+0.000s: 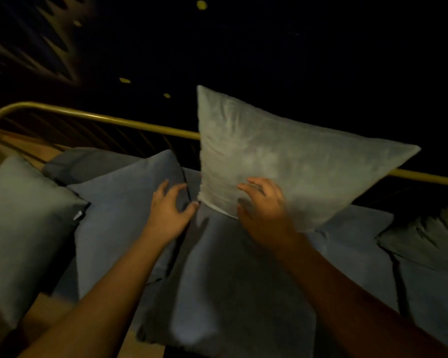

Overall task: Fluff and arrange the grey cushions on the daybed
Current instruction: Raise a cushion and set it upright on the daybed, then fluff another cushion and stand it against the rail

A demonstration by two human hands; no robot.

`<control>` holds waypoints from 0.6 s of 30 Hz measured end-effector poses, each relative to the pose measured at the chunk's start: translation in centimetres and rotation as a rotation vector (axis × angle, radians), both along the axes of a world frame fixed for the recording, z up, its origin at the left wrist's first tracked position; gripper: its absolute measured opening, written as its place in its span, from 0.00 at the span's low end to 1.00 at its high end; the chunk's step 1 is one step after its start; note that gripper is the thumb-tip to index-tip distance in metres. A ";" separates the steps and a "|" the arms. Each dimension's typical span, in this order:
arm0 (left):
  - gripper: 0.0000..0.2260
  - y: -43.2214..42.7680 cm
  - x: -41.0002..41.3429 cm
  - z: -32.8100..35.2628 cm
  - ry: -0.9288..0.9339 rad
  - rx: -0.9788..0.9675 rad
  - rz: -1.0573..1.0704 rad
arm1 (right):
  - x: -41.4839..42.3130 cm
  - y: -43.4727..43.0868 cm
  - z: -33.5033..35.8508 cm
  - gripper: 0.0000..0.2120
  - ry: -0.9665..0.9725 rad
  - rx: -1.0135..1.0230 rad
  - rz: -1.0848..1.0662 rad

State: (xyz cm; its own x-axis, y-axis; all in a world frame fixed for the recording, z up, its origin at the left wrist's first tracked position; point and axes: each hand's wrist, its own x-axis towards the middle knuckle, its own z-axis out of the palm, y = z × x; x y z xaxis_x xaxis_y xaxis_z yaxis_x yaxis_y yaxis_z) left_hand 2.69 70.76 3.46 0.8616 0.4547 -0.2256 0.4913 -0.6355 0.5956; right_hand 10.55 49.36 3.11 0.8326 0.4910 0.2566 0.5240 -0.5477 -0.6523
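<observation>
A pale grey cushion point(282, 156) stands tilted on one corner against the daybed's gold rail point(93, 116). My right hand point(264, 210) is in front of its lower corner, fingers spread, touching or just off the fabric. My left hand point(171, 205) hovers open just left of that corner, over a blue-grey cushion point(124, 202) that leans back. Another blue-grey cushion point(230, 280) lies flat beneath both hands. A grey cushion point(23, 228) stands at the far left, and a dark grey one point(429, 236) lies at the right edge.
The scene is dim. The gold rail with thin bars runs along the back of the daybed. Beyond it is darkness with a few small yellow lights point(201, 4). A wooden surface point(47, 308) shows at the lower left beside the cushions.
</observation>
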 end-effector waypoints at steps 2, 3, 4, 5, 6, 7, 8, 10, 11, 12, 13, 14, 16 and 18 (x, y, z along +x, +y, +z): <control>0.27 3.1 -3.0 -0.9 0.011 -0.026 0.050 | -1.4 3.4 -0.8 0.17 0.078 0.008 0.041; 0.26 4.8 -4.2 -1.4 0.008 -0.036 0.071 | -2.0 5.1 -1.3 0.17 0.123 -0.008 0.057; 0.25 6.5 -5.4 -2.0 0.005 -0.050 0.103 | -2.5 7.0 -1.7 0.18 0.174 -0.039 0.078; 0.22 8.1 -6.4 -2.1 0.002 -0.054 0.137 | -3.0 8.9 -2.2 0.19 0.231 -0.082 0.096; 0.19 10.1 -7.2 -2.4 -0.004 -0.061 0.151 | -3.6 10.9 -2.6 0.20 0.282 -0.140 0.101; 0.16 12.0 -7.7 -2.5 -0.009 -0.036 0.131 | -4.2 13.0 -3.0 0.21 0.331 -0.196 0.095; 0.12 14.1 -8.4 -3.3 -0.008 -0.020 0.101 | -4.9 15.1 -3.2 0.21 0.369 -0.223 0.083; 0.11 18.8 -10.0 -4.7 0.010 -0.024 0.043 | -6.3 19.2 -4.0 0.23 0.419 -0.209 0.046; 0.14 21.3 -10.9 -5.4 0.053 -0.031 0.059 | -6.8 21.4 -4.1 0.23 0.437 -0.218 0.047; 0.19 23.6 -11.8 -6.1 0.088 -0.064 0.114 | -7.2 23.8 -4.2 0.23 0.459 -0.241 0.057; 0.22 25.8 -12.7 -6.6 0.105 -0.132 0.178 | -7.6 26.2 -4.3 0.22 0.479 -0.265 0.069; 0.23 28.0 -13.8 -7.4 0.115 -0.191 0.250 | -7.9 28.7 -4.2 0.22 0.497 -0.284 0.084; 0.27 31.8 -15.4 -7.4 0.127 -0.226 0.344 | -8.6 33.8 -4.2 0.22 0.512 -0.295 0.128; 0.27 35.5 -16.7 -7.5 0.132 -0.230 0.437 | -9.1 38.9 -4.1 0.20 0.528 -0.307 0.219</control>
